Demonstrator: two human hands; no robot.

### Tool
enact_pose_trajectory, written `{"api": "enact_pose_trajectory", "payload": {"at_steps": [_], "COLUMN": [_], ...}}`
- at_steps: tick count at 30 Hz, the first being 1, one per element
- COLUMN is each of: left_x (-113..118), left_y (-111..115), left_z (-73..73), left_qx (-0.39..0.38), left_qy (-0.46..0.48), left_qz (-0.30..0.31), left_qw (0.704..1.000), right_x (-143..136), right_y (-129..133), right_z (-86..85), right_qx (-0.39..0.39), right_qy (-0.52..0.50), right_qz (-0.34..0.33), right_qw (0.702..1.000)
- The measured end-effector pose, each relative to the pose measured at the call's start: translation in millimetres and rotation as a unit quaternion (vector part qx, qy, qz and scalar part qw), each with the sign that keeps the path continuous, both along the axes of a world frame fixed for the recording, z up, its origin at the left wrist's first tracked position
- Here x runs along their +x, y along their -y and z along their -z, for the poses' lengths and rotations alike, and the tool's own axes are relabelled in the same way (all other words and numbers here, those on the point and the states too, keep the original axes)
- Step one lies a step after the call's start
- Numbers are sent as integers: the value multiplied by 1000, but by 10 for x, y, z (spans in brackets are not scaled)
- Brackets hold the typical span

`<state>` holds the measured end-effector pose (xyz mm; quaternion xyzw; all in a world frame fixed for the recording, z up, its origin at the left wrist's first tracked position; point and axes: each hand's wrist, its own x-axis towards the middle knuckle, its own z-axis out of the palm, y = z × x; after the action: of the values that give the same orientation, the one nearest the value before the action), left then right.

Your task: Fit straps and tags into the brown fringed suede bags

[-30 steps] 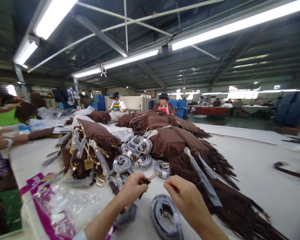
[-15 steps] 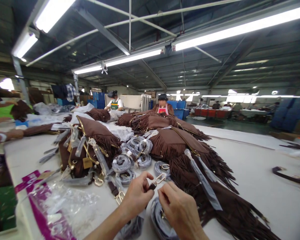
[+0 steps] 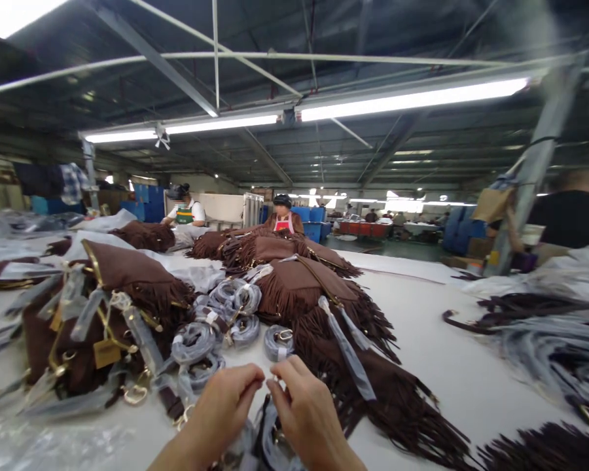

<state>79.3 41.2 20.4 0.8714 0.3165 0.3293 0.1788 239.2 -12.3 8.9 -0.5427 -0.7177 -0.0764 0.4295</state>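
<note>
My left hand (image 3: 223, 409) and my right hand (image 3: 307, 415) meet fingertip to fingertip low in the middle of the view. Both pinch the end of a brown strap (image 3: 264, 437) in grey plastic wrap, which hangs between my wrists. Its gold clasp is mostly hidden by my fingers. Just beyond my hands lie several coiled wrapped straps (image 3: 196, 340) and one small coil (image 3: 278, 341). A brown fringed bag (image 3: 368, 366) lies close to the right of my right hand.
Piles of brown fringed bags (image 3: 127, 281) cover the white table (image 3: 451, 373), with more bags and straps (image 3: 535, 327) at the right. Two people (image 3: 283, 219) work at the far end. Another person (image 3: 574, 216) and a steel post (image 3: 535, 163) stand at the right.
The view has swung to the right. My hands have closed together and dropped lower, and the gold clasp that stuck out between them is now covered by my fingers.
</note>
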Motion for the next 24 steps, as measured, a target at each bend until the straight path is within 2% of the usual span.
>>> {"api": "enact_pose_trajectory", "payload": {"at_steps": [3, 6, 8, 10, 13, 16, 18, 21, 24], "left_x": [61, 180, 295, 446, 746, 1121, 1393, 1792, 2117], "left_y": [39, 90, 49, -92, -436, -752, -880, -1000, -1142], "left_z": [-196, -475, -616, -666, -569, -382, -280, -206, -200], "left_qx": [93, 157, 151, 95, 20, 72, 114, 140, 147], "left_qy": [12, 35, 48, 82, 92, -44, -112, -146, -170], "left_qz": [29, 57, 72, 84, 58, 30, 42, 70, 80], "left_qw": [995, 985, 985, 988, 994, 996, 986, 977, 971], "right_x": [-21, 6, 80, 209, 491, 830, 1053, 1338, 1538], "right_y": [8, 7, 17, 45, 126, 234, 312, 435, 544], "right_z": [-71, -141, -206, -295, -459, -626, -722, -821, -869], "right_qx": [-10, -66, -110, -142, -181, -177, -160, -134, -104], "right_qy": [-91, -216, -286, -309, -286, -270, -297, -375, -418], "right_qz": [-78, -145, -171, -174, -153, -127, -120, -115, -97], "right_qw": [993, 963, 936, 924, 928, 938, 934, 910, 897]}}
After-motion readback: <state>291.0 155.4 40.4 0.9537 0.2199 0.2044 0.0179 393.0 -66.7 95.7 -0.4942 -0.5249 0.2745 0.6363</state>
